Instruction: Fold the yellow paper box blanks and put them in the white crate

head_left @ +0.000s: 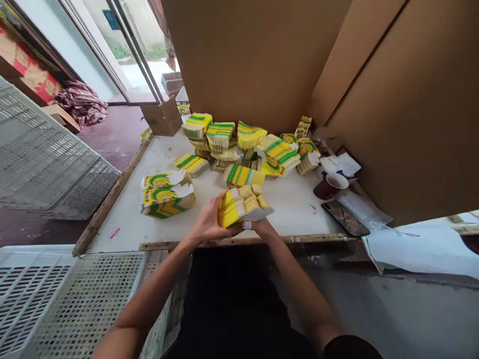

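Observation:
Over the table's front edge, a yellow carton is tilted toward me, with rows of tan bundles showing at its open end and a white flap hanging at its right. My left hand wraps its left side and underside, fingers closed. My right hand grips the lower right, its fingers partly hidden by the carton; something white is on one fingertip. To the left stand filled-out yellow and green cartons with white flaps raised. Just behind my hands lies a bundle of flat cartons.
Several stacks of flat cartons line the back of the white table against a tall cardboard sheet. At right are a dark red mug and a phone. Plastic crates stand left, below the table.

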A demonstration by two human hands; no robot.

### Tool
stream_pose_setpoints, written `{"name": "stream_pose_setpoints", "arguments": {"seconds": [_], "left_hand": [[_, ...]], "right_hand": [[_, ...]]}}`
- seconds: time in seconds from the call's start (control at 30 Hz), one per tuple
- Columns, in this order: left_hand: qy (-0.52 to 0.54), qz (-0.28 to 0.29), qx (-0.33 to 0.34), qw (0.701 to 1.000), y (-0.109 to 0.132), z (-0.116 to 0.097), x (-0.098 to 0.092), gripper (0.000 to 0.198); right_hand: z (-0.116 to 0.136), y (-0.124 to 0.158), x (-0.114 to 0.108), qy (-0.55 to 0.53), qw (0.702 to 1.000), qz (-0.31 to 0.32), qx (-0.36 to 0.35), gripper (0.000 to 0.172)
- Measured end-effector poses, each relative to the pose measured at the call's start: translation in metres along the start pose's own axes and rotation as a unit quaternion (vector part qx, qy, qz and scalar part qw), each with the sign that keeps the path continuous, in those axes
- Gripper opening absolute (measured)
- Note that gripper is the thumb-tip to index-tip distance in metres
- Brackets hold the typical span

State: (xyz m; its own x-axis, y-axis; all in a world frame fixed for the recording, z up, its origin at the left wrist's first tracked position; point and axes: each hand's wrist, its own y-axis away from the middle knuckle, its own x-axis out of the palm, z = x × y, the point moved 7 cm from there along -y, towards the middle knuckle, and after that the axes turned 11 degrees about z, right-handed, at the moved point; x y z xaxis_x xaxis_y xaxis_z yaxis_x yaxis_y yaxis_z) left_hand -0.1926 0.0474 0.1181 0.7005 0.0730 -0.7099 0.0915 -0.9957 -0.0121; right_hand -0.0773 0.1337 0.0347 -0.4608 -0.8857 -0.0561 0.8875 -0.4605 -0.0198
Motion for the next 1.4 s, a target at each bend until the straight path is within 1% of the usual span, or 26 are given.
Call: {"name": "stream_pose_setpoints", "arguments": {"seconds": [0.07,0.1,0.13,0.17,0.23,0.3,0.33,0.4,0.5,0.63,0.73,0.87,0.97,1.03,1.1,1.17,1.23,1.3,1.33,1.4], "left_hand": [[-0.101,0.041,-0.023,0.994,-0.005,0.002,-0.001,0.096],[-0.153,0.063,-0.035,0.986,-0.008,0.005,0.000,0.096],[-0.200,0.085,-0.047,0.975,-0.012,0.009,0.003,0.095],[-0.238,0.111,-0.058,0.963,-0.015,0.014,0.007,0.096],[-0.283,0.156,-0.078,0.943,-0.022,0.028,0.019,0.098],[-0.293,0.185,-0.083,0.934,-0.027,0.040,0.032,0.103],[-0.290,0.189,-0.078,0.935,-0.028,0.044,0.037,0.107],[-0.277,0.189,-0.060,0.940,-0.027,0.050,0.042,0.113],[-0.267,0.198,-0.050,0.942,-0.022,0.055,0.043,0.121],[-0.272,0.198,-0.070,0.939,-0.016,0.059,0.039,0.119],[-0.283,0.187,-0.072,0.938,-0.019,0.053,0.038,0.117],[-0.296,0.203,-0.098,0.928,-0.026,0.042,0.041,0.116],[-0.307,0.202,-0.118,0.922,-0.031,0.035,0.039,0.107],[-0.301,0.193,-0.121,0.926,-0.033,0.033,0.037,0.102],[-0.275,0.185,-0.122,0.936,-0.035,0.036,0.033,0.100],[-0.223,0.172,-0.135,0.950,-0.036,0.043,0.028,0.101],[-0.125,0.148,-0.153,0.969,-0.035,0.050,0.020,0.104],[0.022,0.121,-0.162,0.979,-0.033,0.052,0.014,0.102],[0.105,0.110,-0.164,0.975,-0.031,0.052,0.014,0.100],[0.258,0.095,-0.173,0.946,-0.025,0.047,0.017,0.097]], "right_hand": [[-0.013,0.009,-0.011,0.040,0.999,0.011,0.022,0.072],[-0.022,0.017,-0.020,0.047,0.998,-0.002,0.036,0.074],[-0.031,0.026,-0.033,0.043,0.997,-0.035,0.053,0.074],[-0.041,0.037,-0.047,0.038,0.993,-0.082,0.070,0.072],[-0.056,0.060,-0.072,0.031,0.981,-0.168,0.095,0.064],[-0.062,0.075,-0.083,0.027,0.973,-0.203,0.101,0.054],[-0.062,0.078,-0.083,0.025,0.973,-0.206,0.100,0.049],[-0.055,0.077,-0.078,0.027,0.975,-0.201,0.093,0.043],[-0.036,0.066,-0.062,0.057,0.975,-0.199,0.076,0.039],[-0.011,0.044,-0.042,0.104,0.977,-0.182,0.045,0.029],[0.000,0.033,-0.031,0.126,0.977,-0.171,0.028,0.022],[0.003,0.033,-0.026,0.120,0.972,-0.199,0.037,0.018],[-0.002,0.039,-0.028,0.088,0.969,-0.219,0.068,0.020],[-0.005,0.044,-0.029,0.073,0.968,-0.224,0.083,0.022],[-0.005,0.047,-0.031,0.063,0.968,-0.228,0.086,0.023],[-0.002,0.052,-0.033,0.051,0.968,-0.233,0.078,0.022],[0.001,0.057,-0.035,0.040,0.967,-0.241,0.068,0.022],[0.004,0.062,-0.036,0.033,0.965,-0.252,0.063,0.021],[0.005,0.064,-0.037,0.031,0.964,-0.256,0.061,0.020],[0.010,0.067,-0.035,0.032,0.964,-0.258,0.055,0.020]]}}
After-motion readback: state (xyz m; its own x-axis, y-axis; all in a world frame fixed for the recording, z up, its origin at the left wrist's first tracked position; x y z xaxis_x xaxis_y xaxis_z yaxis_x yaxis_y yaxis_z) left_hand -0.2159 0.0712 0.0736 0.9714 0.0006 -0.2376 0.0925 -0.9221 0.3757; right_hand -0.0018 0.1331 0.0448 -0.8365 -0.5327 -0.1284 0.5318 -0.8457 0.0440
